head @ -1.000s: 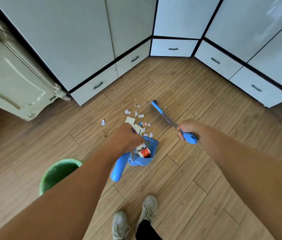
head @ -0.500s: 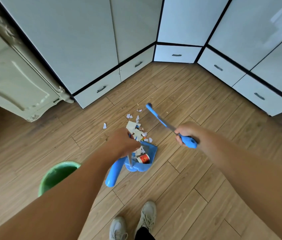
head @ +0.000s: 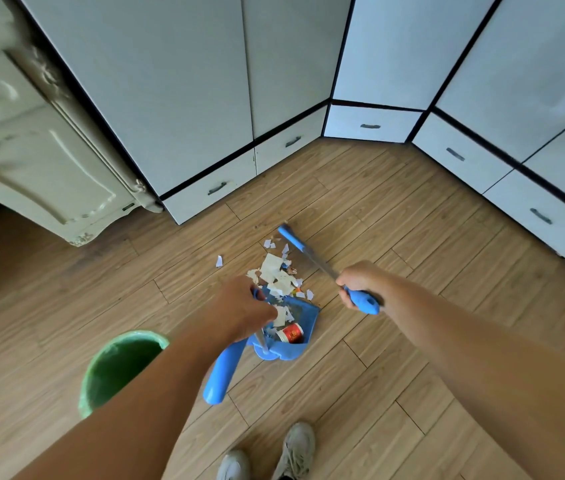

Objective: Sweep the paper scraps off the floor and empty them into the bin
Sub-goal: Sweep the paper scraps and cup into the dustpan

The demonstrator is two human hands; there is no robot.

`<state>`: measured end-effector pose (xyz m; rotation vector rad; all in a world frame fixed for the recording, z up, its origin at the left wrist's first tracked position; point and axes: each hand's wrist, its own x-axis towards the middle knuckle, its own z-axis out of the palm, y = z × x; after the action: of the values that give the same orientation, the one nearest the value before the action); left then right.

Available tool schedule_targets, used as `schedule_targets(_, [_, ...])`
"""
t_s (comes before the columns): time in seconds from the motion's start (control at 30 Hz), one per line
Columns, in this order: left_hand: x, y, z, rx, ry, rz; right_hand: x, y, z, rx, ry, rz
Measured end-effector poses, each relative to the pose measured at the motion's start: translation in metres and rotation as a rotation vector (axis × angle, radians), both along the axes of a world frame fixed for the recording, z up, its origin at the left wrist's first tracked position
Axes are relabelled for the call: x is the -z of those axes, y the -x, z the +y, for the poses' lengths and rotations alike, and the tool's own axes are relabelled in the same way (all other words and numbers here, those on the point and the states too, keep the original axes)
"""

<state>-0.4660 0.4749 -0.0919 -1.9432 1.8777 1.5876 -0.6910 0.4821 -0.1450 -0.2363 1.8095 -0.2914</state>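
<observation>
Paper scraps (head: 276,277): white and cream torn bits, mixed sizes, heaped in a loose pile on the wooden floor (head: 395,209) at the dustpan's open mouth. Some were already inside the pan. One stray piece (head: 219,261) lay apart to the left of the pile.

Dustpan (head: 295,323): blue plastic, mouth facing away from the person toward the cabinets (head: 177,81). A red-and-white paper cup (head: 290,333) lay on its side in it. Its blue handle grip (head: 223,372) slanted back and down-left toward the person.

Left hand (head: 239,308): arm stretched forward, fingers curled around the dustpan's handle, gripping above the blue sleeve. Exact finger contact was hidden under the back of the hand.

Right hand (head: 355,280): arm stretched forward, fist wrapped around the broom's blue grip (head: 364,301).

Broom (head: 300,244): long axis ran diagonally from the right hand up-left to the far side of the pile. Metal shaft, blue at the lower end; the head was blurred and sat just beyond the scraps, near the cabinet corner.

Green bin (head: 118,362): on the floor to the left of the dustpan, open top, partly behind the left forearm. Well apart from the pile.

Person's pale sneakers (head: 295,448) were at the bottom edge, toes pointing toward the dustpan.
</observation>
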Motion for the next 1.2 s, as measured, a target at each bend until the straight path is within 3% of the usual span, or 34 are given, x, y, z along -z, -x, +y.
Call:
schedule_targets(0.3, [-0.001,-0.033,0.014,-0.059,0.022,0.009,-0.02,-0.037,-0.044,-0.459,0.156,0.291])
schedule_targets(0.5, [-0.002,-0.044,0.024,-0.057,0.063,-0.045,0.001,-0.059,-0.017,-0.682,0.1,0.23])
schedule_targets(0.7, [-0.014,-0.056,0.036,-0.118,0.028,-0.024,-0.033,-0.054,0.004,-0.606,0.034,0.147])
schedule_targets(1.0, [-0.006,-0.066,0.051,-0.186,-0.005,-0.009,-0.006,-0.09,-0.032,-0.832,0.113,0.228])
schedule_targets(1.2, [-0.007,-0.068,0.059,-0.224,-0.023,0.014,-0.014,-0.084,0.0,-0.904,0.009,0.261])
